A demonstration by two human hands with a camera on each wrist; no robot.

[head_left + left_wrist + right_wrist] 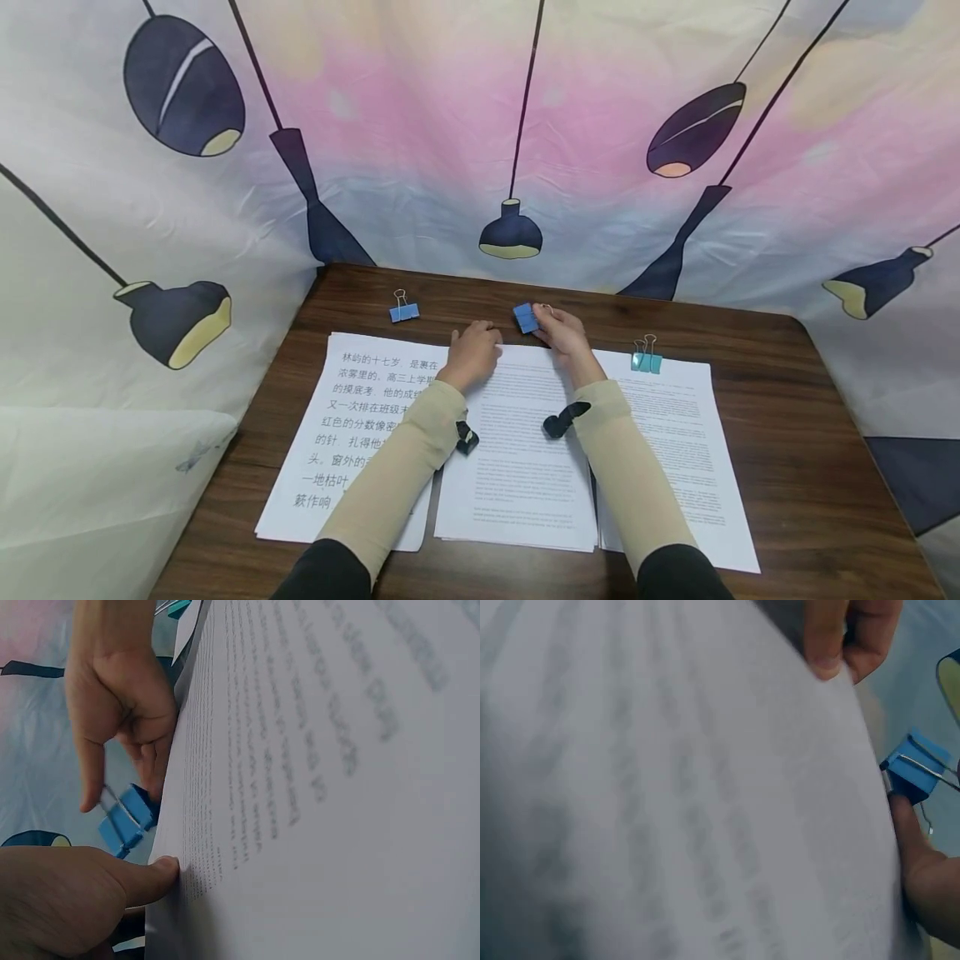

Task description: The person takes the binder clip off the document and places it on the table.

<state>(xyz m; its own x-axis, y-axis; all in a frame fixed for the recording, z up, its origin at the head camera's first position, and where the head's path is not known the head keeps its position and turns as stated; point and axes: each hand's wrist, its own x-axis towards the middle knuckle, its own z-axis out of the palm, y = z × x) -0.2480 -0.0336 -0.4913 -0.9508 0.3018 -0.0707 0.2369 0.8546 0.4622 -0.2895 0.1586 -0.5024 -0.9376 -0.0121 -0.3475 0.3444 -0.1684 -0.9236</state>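
Note:
The middle stack of printed paper point(525, 467) lies between two other stacks. At its far edge my left hand point(472, 357) pinches the sheets, and in the left wrist view the thumb point(161, 876) presses on the top page. My right hand point(564, 337) holds a blue binder clip point(526, 318) by its wire handles, just beyond that edge. Up close in the right wrist view, the blue binder clip point(919, 766) is beside the paper edge, apart from the left hand point(855, 634). Part of the right hand is cut off there.
On the left is a large-print stack point(322, 433); another blue binder clip point(404, 312) stands behind it. The right stack point(697, 467) carries teal binder clips point(647, 362) at its far edge. A patterned cloth point(420, 125) hangs behind the wooden table point(810, 467).

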